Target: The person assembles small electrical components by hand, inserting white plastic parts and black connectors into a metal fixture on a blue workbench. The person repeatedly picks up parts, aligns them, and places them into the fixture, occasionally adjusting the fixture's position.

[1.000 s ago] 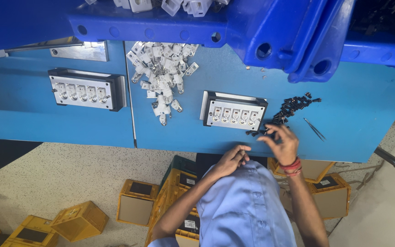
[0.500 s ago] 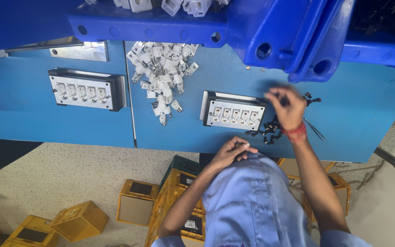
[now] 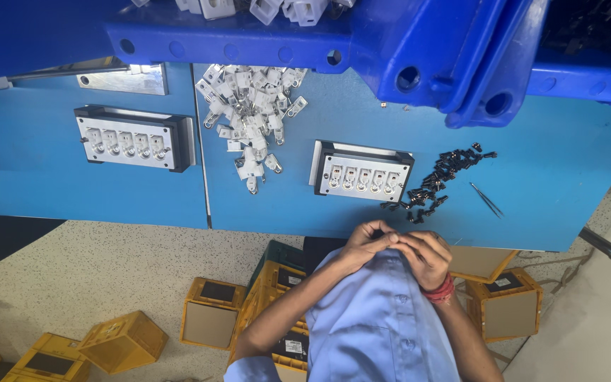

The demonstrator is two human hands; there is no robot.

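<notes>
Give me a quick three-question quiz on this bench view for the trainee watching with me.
1. True or false: both hands are pressed on the fixture block in front of the person.
2. Which lies nearest the right hand? A) the heap of white parts B) the small black parts C) the yellow crates
3. What thin tool lies to the right of the black parts?

Key
1. False: the left hand and right hand meet close to the chest, off the fixture block.
2. B: the small black parts; the white parts lie further left.
3. Tweezers, it seems.
</notes>
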